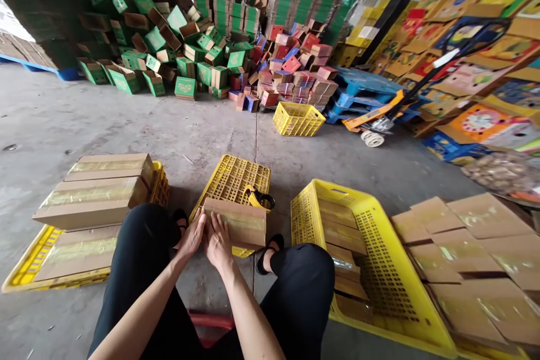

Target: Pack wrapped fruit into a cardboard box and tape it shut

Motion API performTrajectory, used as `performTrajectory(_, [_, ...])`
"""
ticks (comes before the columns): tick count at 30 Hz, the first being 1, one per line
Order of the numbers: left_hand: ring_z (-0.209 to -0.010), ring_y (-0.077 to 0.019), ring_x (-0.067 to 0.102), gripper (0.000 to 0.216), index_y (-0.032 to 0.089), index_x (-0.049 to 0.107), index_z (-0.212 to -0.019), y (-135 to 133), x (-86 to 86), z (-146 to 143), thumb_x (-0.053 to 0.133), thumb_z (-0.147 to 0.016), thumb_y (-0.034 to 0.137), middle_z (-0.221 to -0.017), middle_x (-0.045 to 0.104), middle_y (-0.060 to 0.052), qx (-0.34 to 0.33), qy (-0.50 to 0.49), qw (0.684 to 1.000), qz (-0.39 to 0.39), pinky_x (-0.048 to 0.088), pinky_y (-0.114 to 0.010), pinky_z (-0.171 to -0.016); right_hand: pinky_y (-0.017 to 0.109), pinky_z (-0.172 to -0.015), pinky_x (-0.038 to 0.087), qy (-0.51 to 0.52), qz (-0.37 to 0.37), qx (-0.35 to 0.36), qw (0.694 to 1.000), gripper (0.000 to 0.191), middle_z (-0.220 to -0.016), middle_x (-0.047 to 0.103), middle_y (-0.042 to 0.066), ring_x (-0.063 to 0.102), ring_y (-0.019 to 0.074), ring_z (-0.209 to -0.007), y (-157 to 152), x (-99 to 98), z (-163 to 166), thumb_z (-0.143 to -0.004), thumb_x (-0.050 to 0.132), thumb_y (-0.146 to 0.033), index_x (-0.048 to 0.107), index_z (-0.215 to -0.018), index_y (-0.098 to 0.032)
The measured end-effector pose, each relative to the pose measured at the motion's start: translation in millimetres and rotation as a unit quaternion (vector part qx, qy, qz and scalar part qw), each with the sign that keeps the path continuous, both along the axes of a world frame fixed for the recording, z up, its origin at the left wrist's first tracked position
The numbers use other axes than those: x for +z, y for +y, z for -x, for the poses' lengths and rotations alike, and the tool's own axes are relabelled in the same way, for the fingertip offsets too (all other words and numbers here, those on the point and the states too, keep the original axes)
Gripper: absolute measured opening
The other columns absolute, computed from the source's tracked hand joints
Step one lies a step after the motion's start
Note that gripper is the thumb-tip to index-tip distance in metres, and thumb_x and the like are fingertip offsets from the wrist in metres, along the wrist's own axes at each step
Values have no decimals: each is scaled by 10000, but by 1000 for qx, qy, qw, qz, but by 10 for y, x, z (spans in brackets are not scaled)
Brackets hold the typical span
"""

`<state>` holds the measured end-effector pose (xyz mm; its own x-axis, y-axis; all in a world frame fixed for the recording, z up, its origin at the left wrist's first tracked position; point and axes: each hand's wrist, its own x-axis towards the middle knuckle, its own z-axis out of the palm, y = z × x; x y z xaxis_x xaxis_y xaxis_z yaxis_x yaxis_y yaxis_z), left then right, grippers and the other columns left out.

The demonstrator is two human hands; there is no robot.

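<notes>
A closed cardboard box [247,225] with a strip of clear yellowish tape along it lies across an upturned yellow crate [225,177] between my feet. My left hand [193,238] is at the box's left end, its fingers together and pressed round the corner. Beside it, my right hand [218,239] rests on the box near the same end, fingers stretched out flat. Just behind the box, a yellow and black tape dispenser [259,198] lies on the crate.
Taped boxes [95,191] are stacked at left on yellow crates. To my right, a yellow crate [388,270] holds several boxes, with more cardboard boxes [472,259] beyond. Farther off are another yellow crate [298,119], a pallet jack [386,112], and heaped green cartons [185,87].
</notes>
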<state>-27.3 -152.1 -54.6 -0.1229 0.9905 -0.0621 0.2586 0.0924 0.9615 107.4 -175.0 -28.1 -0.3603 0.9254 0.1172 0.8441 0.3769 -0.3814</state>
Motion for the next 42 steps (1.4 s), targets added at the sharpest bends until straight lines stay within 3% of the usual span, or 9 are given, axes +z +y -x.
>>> performTrajectory(4, [-1664,-295,207,747,184,463,-1615,-65,-215,-38,391,-1056,675,-1749,348,-166,-18,111,993,-43,183,-531,-1349,497,-1291,376,5,-9,1,1000,582,-1674,486,114,403,281,-1588,-46,24,-230,-1052,509,-197,480,-1633,-174])
performTrajectory(8, [-1656,-338,222,762,131,407,-1632,-87,-339,-53,353,-1081,653,-1748,313,-233,-28,201,973,-113,268,-584,-1318,552,-1255,417,0,-2,-44,999,564,-1650,509,139,455,328,-1555,-123,59,-612,-1056,532,-257,514,-1610,-155])
performTrajectory(12, [-1652,-396,208,813,80,373,-1643,-111,-315,-72,338,-1083,668,-1719,342,-280,-27,284,940,-187,301,-649,-1287,579,-1227,438,-24,-16,-135,990,548,-1622,528,188,495,372,-1523,-227,15,-1071,-1091,495,-388,572,-1569,-132])
performTrajectory(16, [-1638,-433,235,837,64,406,-1636,-157,-209,-131,348,-1076,683,-1709,353,-292,-33,341,918,-199,268,-668,-1287,562,-1187,476,-37,-41,-181,982,604,-1606,534,230,520,384,-1501,-317,-105,-1319,-1131,361,-456,582,-1550,-81])
performTrajectory(28, [-1618,-454,283,803,129,507,-1594,-110,-27,-336,437,-1040,705,-1691,408,-262,-47,379,904,-193,280,-674,-1268,610,-1196,444,-31,-84,-187,978,733,-1582,544,278,498,418,-1506,-256,-224,-1251,-1125,284,-565,605,-1518,-35])
performTrajectory(32, [-1618,-482,258,693,176,573,-1567,-179,-19,-613,466,-1057,632,-1711,395,-221,-105,383,895,-202,277,-693,-1261,609,-1204,439,-34,-79,-194,977,760,-1594,532,271,491,423,-1511,-282,-207,-1228,-1126,251,-572,603,-1517,-24])
performTrajectory(36, [-1618,-439,289,587,268,560,-1587,-189,10,-787,468,-1079,548,-1712,424,-137,-154,371,892,-208,262,-668,-1278,610,-1200,444,-26,-71,-200,977,753,-1571,554,277,508,412,-1502,-278,-201,-1206,-1133,221,-551,625,-1500,-32])
performTrajectory(40, [-1597,-377,365,594,308,551,-1587,-123,45,-634,496,-1065,587,-1693,465,-93,-176,366,890,-209,297,-578,-1290,597,-1208,437,-26,-65,-206,976,746,-1584,545,266,510,402,-1503,-253,-199,-1204,-1132,228,-552,622,-1505,-40])
performTrajectory(42, [-1593,-373,375,636,273,530,-1600,-101,39,-467,480,-1065,613,-1694,459,-120,-147,367,898,-194,296,-576,-1291,605,-1213,425,-23,-61,-207,976,751,-1587,543,263,505,406,-1506,-248,-194,-1208,-1131,221,-555,623,-1504,-41])
